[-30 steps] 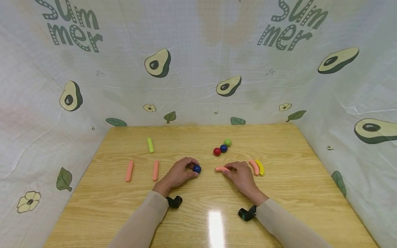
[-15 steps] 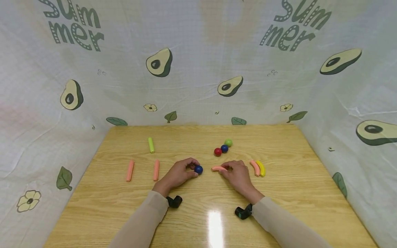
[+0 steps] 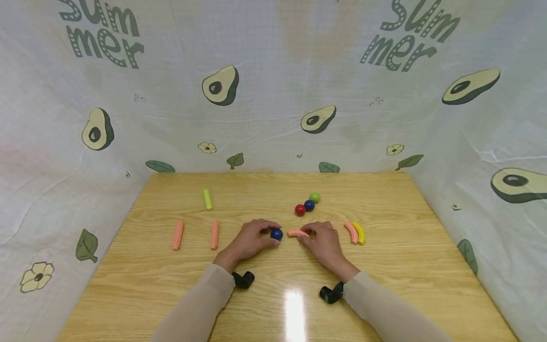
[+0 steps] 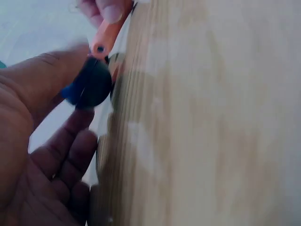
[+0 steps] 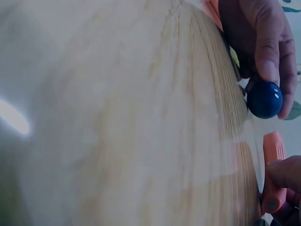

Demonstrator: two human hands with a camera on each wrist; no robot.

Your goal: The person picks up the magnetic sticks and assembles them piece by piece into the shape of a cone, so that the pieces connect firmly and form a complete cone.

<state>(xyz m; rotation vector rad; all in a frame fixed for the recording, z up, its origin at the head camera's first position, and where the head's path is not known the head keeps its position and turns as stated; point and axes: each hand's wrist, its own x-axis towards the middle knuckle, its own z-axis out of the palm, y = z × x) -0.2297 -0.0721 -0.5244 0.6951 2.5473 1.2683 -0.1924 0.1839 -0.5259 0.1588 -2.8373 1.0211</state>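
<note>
the fingers point(image 3: 266, 227) of the left hand point(image 3: 249, 241) curl round a dark blue ball point(image 3: 276, 234), thumb on the near side and fingertips over the top, so the ball is pinned low against the table point(image 3: 273, 294) and cannot roll. the right wrist view shows it plainly: a fingertip and thumb pinch the glossy ball just above the wood. the right hand point(image 3: 322, 243) pinches one end of a short curved orange piece point(image 3: 297, 233) between thumb and fingers point(image 3: 314, 230), leaving its free end pointing at the ball; that free end shows a small dark hole in the left wrist view. ball and orange piece lie just beside each other at the middle of the table, nearly touching, though whether they meet i cannot tell. holding each piece by its far side seems to keep the facing ends clear.

further out, a red ball point(image 3: 300, 210), another blue ball point(image 3: 309, 205) and a green ball point(image 3: 314, 197) sit in a touching diagonal row behind the right hand. to its right lie a curved orange piece point(image 3: 351, 232) and a yellow one point(image 3: 359, 233), side by side. to the left, two straight orange sticks point(image 3: 214, 234) point(image 3: 178, 235) lie apart, with a green stick point(image 3: 207, 200) further back.
</note>
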